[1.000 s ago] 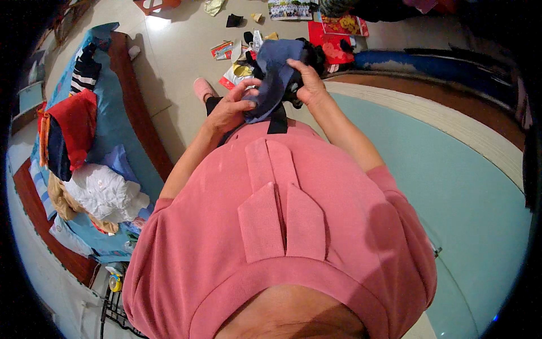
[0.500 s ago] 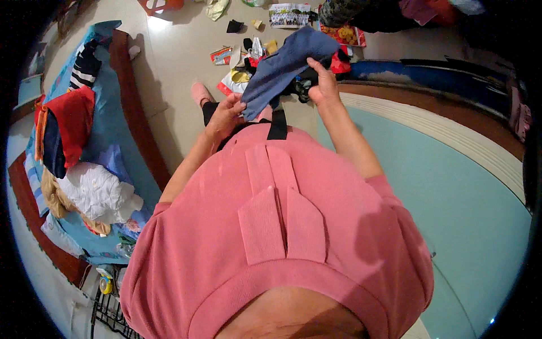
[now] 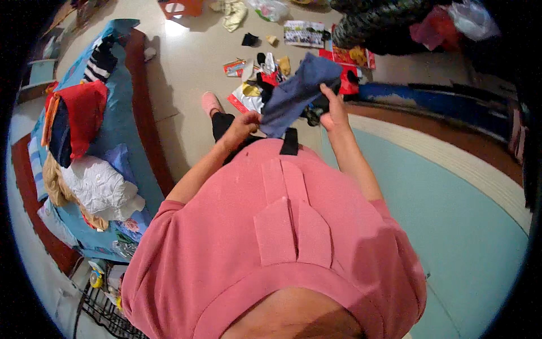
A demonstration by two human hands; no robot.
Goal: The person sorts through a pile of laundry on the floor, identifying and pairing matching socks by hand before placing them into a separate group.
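A dark blue cloth (image 3: 299, 87) is stretched slantwise between my two hands in front of my body; its folds hide what kind of garment it may be. My right hand (image 3: 335, 112) grips its upper right edge, thumb lying on top. At the lower left end of the cloth, my left hand (image 3: 241, 129) has its fingers curled in a pinch at the edge. Beneath and beyond the cloth, a jumble of small items lies on the floor, among them a yellow piece of cloth (image 3: 250, 90) and a red-and-white package (image 3: 241, 103).
On the left stands a bed with a blue sheet (image 3: 125, 73), bearing a red garment (image 3: 87, 113), a white garment (image 3: 101, 186) and a striped black-and-white cloth (image 3: 100, 68). A pale green panel (image 3: 451, 214) fills the right. A clear plastic bag (image 3: 270, 9) lies on the far floor.
The view has shifted a little, so the room sits lower and further right. Both hands still hold the blue cloth, whose far end has come down nearer to me.
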